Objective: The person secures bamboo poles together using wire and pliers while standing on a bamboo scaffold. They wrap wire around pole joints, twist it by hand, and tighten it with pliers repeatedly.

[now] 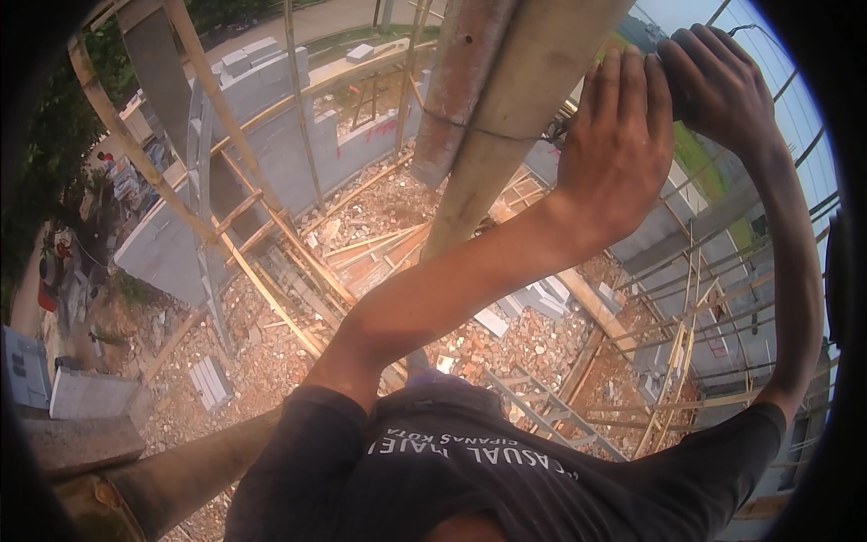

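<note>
Both my arms reach up to the upper right, beside a tall wooden post (533, 86) with a reddish-brown board (465, 90) against it. A dark tie wire (479, 126) runs across the two, its twisted end close by my left hand. My left hand (623, 135) shows its back, fingers bent over and closed. Touching it, my right hand (718, 86) is also curled, knuckles up. Whatever the fingers grip is hidden behind the hands.
Far below lies ground strewn with rubble (461, 352). Grey block walls (262, 108) stand at left, with bamboo and timber scaffolding (235, 244) before them. A thick bamboo pole (181, 470) crosses at lower left. A ladder-like metal frame (555, 415) and thin rods (722, 316) are at right.
</note>
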